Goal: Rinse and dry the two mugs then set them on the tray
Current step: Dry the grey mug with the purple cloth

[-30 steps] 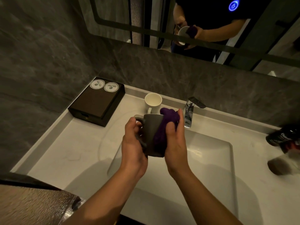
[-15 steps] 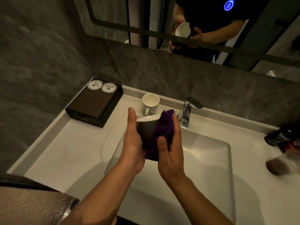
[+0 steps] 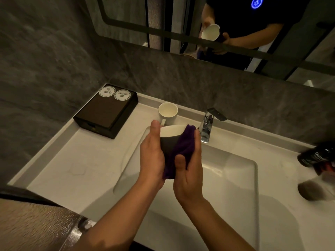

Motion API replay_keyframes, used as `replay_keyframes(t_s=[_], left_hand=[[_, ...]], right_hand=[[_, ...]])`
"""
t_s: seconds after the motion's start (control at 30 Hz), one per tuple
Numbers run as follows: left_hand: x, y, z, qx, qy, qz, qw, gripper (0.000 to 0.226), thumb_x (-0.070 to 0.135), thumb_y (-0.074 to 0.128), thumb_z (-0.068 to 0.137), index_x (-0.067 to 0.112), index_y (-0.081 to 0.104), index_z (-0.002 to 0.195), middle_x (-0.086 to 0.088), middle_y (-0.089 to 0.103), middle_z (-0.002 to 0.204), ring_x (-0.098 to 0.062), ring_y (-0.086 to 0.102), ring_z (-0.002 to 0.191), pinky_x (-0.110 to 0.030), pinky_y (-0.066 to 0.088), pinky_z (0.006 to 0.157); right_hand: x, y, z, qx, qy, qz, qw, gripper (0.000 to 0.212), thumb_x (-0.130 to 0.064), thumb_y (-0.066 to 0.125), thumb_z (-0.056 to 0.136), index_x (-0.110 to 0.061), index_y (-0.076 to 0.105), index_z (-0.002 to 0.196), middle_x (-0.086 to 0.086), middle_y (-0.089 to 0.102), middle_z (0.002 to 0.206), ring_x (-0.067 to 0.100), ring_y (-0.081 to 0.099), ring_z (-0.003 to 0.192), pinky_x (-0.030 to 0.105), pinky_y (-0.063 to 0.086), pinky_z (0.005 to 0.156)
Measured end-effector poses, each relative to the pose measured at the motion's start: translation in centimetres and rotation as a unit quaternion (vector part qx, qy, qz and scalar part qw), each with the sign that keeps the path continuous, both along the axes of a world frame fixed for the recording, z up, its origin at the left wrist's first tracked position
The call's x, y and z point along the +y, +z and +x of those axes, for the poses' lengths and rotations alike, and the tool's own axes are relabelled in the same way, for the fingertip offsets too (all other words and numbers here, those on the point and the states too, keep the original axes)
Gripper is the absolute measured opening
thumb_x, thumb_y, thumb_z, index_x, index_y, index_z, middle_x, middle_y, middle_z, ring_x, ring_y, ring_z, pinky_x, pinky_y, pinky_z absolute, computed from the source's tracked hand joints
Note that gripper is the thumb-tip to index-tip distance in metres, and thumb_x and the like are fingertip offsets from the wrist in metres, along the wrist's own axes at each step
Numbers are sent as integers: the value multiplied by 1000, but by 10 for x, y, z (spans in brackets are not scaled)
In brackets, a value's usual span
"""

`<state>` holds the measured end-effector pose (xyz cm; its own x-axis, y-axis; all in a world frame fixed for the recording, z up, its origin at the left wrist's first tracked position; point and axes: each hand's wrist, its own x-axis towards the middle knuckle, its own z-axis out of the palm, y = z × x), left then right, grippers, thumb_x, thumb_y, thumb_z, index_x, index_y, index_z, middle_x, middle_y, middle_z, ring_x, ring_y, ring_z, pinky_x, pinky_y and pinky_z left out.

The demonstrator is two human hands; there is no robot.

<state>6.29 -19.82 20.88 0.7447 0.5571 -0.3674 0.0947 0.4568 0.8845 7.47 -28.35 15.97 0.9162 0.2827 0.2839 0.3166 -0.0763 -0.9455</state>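
I hold a dark grey mug (image 3: 168, 142) with a white inside over the left part of the sink (image 3: 232, 171). My left hand (image 3: 151, 156) grips its left side, thumb up at the rim. My right hand (image 3: 190, 171) presses a purple cloth (image 3: 183, 147) against the mug's right side. A white mug (image 3: 167, 112) stands upright on the counter behind, next to the back wall. The dark tray (image 3: 107, 111) sits at the counter's back left corner, with two round white coasters at its far end.
A chrome faucet (image 3: 208, 125) stands just right of my hands. A dark bottle (image 3: 315, 156) and a blurred round object (image 3: 313, 191) are at the right edge. A mirror (image 3: 235, 24) above reflects the mug. White counter (image 3: 72, 169) lies to the left.
The grey mug has been turned in my hands, its handle gone from view. The cloth slid from the rim down the mug's right side, and my left thumb rose to the rim.
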Motion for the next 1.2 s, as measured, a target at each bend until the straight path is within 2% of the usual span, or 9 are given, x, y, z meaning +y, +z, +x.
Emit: replay_keyframes(t_s=[0.1, 0.2, 0.27, 0.37, 0.53, 0.77, 0.87, 1.03, 1.2], left_hand=[[0, -6, -5, -37, -20, 5, 999, 103, 85, 77, 54, 15, 59, 128, -15, 74, 116, -30, 75, 107, -45, 65, 85], [4, -14, -8, -69, -50, -80, 993, 87, 51, 91, 66, 10, 58, 135, -17, 74, 121, -35, 72, 114, -41, 65, 84], [6, -16, -8, -84, -62, -90, 991, 80, 35, 90, 68, 5, 59, 135, -17, 74, 117, -34, 71, 112, -38, 64, 83], [8, -16, -8, -87, -101, -58, 989, 105, 44, 98, 49, 4, 57, 136, -17, 70, 120, -32, 68, 111, -41, 61, 85], [5, -22, -8, -73, -122, 41, 989, 115, 66, 95, 39, 14, 58, 135, -10, 67, 122, -32, 68, 114, -47, 61, 91], [-12, -33, -7, -32, -15, 43, 998, 112, 79, 87, 42, 21, 56, 133, -12, 67, 129, -31, 70, 113, -41, 64, 85], [1, -32, -2, 26, -40, 148, 988, 66, 52, 87, 64, 37, 53, 118, 2, 63, 123, -21, 66, 111, -36, 63, 88], [46, -35, 10, 111, -118, 216, 963, 87, 33, 91, 74, 29, 44, 147, 7, 56, 129, -19, 60, 117, -30, 57, 95], [88, -53, 34, 99, -102, 144, 979, 70, 19, 89, 78, 29, 51, 136, 9, 62, 118, -14, 65, 105, -19, 56, 78]], right_hand=[[-8, -7, 9, -92, -4, -73, 993, 65, -69, 26, 98, -42, 12, 155, -12, 29, 161, 6, 36, 145, 42, 47, 110], [-16, -16, 19, -100, 52, -46, 993, 58, -58, 32, 103, -39, 22, 156, -1, 34, 161, 23, 43, 142, 54, 49, 105], [-16, -14, 23, 10, 76, 12, 997, 62, -63, 37, 98, -37, 32, 154, 1, 44, 154, 25, 48, 138, 57, 47, 107], [-15, 7, 36, 236, 29, 93, 967, 79, -80, 47, 84, -27, 52, 142, 13, 60, 138, 31, 57, 128, 59, 44, 110], [-13, 15, 60, 390, 5, 170, 905, 27, -56, 53, 95, -42, 76, 96, 7, 77, 107, 33, 70, 109, 60, 53, 99], [0, 1, 68, 348, -52, 118, 928, 37, -51, 50, 100, -31, 77, 85, 12, 76, 94, 40, 69, 103, 64, 54, 93], [7, -2, 74, 287, -93, 82, 950, 37, -51, 46, 102, -26, 72, 91, 9, 75, 91, 33, 70, 95, 53, 58, 88], [19, -18, 84, 157, -90, 19, 983, 29, -48, 44, 102, -27, 65, 99, 1, 71, 91, 16, 67, 88, 35, 55, 77], [36, -53, 84, 144, -76, -17, 987, 33, -49, 42, 103, -25, 65, 97, -2, 67, 81, 13, 62, 76, 33, 51, 68]])
